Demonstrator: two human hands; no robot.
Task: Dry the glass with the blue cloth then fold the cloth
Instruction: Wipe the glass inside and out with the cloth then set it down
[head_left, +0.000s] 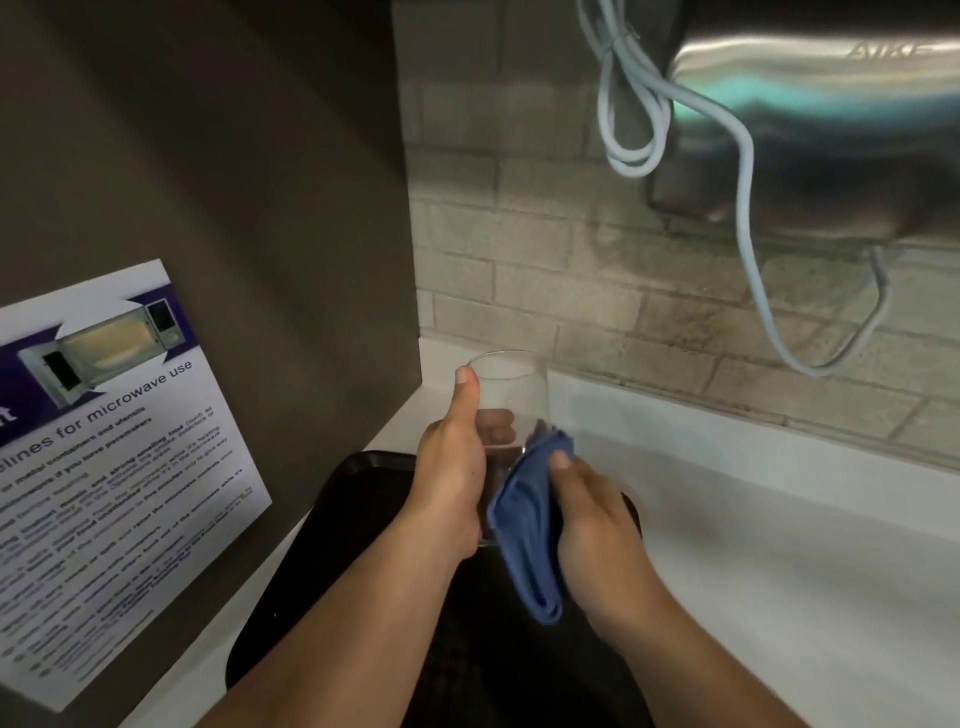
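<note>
A clear drinking glass (511, 387) is held upright above a black tray (363, 499). My left hand (452, 467) grips its left side, thumb up along the wall near the rim, fingers showing through the glass. My right hand (587, 514) holds the blue cloth (524, 530) bunched against the glass's lower right side. The cloth hangs down in a fold below the hands. The glass's base is hidden behind the cloth and my left hand.
A white counter (753, 519) runs to the right under a tiled wall. A dark panel with a microwave-use poster (119, 467) stands at the left. A steel hand dryer (831, 119) with a looped grey cable (634, 135) hangs at the upper right.
</note>
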